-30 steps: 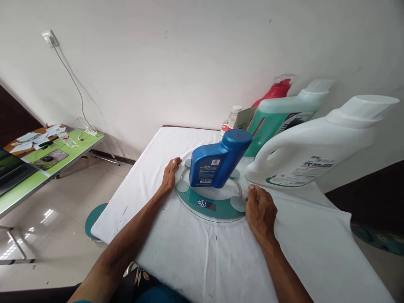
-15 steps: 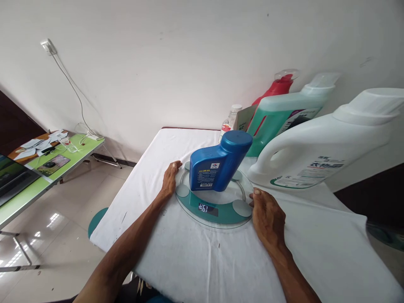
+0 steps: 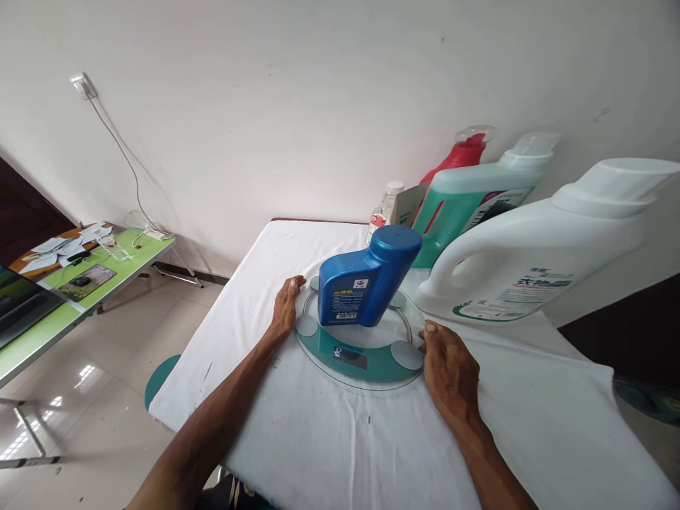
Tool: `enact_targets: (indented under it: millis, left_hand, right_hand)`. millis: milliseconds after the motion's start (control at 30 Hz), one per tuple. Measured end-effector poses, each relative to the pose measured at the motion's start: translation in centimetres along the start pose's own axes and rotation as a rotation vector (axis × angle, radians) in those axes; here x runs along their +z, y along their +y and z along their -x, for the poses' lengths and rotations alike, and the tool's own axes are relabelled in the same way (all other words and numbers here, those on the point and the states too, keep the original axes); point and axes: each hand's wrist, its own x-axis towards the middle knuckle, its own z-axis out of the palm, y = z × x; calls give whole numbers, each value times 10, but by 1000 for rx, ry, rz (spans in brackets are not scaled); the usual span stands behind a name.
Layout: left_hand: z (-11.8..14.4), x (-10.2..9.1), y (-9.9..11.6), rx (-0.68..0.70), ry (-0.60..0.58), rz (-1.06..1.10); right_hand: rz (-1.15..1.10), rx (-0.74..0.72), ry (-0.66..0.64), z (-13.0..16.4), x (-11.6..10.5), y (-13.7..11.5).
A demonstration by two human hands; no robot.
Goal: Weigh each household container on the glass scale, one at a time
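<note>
A round glass bathroom scale [image 3: 340,352] with a green band and a small display lies on the white-covered table. Upright on it stands a blue plastic bottle [image 3: 348,290] with a wide cap and printed label. My left hand [image 3: 287,304] is closed at the scale's left rim, its fingers pointing forward along the edge. At the right rim, my right hand [image 3: 450,365] has its thumb by the edge and the other fingers curled, partly hidden underneath. Neither hand touches the blue bottle.
Right of the scale stand a big white detergent jug [image 3: 536,248], a green liquid jug [image 3: 451,205], a red bottle [image 3: 462,154] and a small clear bottle [image 3: 385,209]. A green table [image 3: 132,248] with papers and a laptop is at left. A teal stool [image 3: 162,379] stands below.
The lit digits on the scale's display have changed, leaving only a small sign at its left. Both hands and the blue bottle keep their places; the camera view has shifted slightly.
</note>
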Motion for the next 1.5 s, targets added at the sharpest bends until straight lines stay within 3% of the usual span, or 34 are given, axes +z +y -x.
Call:
enact_targets:
  millis: [1067, 1267, 1500]
  left_hand:
    - [1, 1, 3, 9, -6, -41]
    - [8, -4, 27, 144, 73, -22]
    - [14, 1, 69, 278, 4, 107]
  right_hand:
    - [-3, -8, -7, 1, -2, -4]
    - [-21, 0, 11, 1, -3, -4]
    - [-13, 44, -9, 1, -4, -5]
